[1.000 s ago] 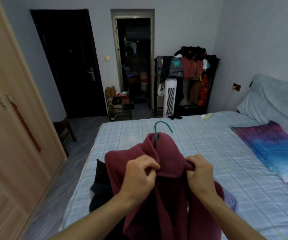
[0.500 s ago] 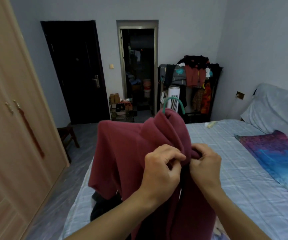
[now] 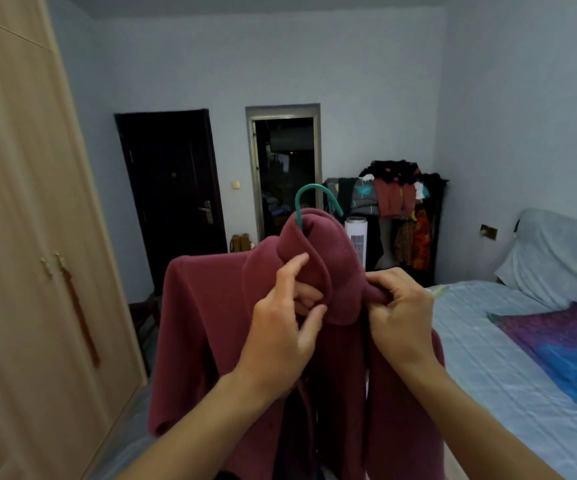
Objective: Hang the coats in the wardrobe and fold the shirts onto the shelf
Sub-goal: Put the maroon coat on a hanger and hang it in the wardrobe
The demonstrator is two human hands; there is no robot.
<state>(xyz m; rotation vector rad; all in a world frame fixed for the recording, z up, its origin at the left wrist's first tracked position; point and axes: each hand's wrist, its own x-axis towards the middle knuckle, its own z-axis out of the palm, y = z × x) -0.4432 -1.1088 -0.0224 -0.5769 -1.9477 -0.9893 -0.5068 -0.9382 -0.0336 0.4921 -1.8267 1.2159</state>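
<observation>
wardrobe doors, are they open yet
No, both wardrobe doors are shut flat, while the left hand and right hand hold the red coat on its green hanger.

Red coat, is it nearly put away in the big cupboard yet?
Partly. Done: the red coat is already on a green hanger, whose hook pokes out above the collar. In hand: the left hand and right hand hold it up by the collar. Left: the wardrobe doors are closed, so it isn't hung. No folded shirts are visible.
</observation>
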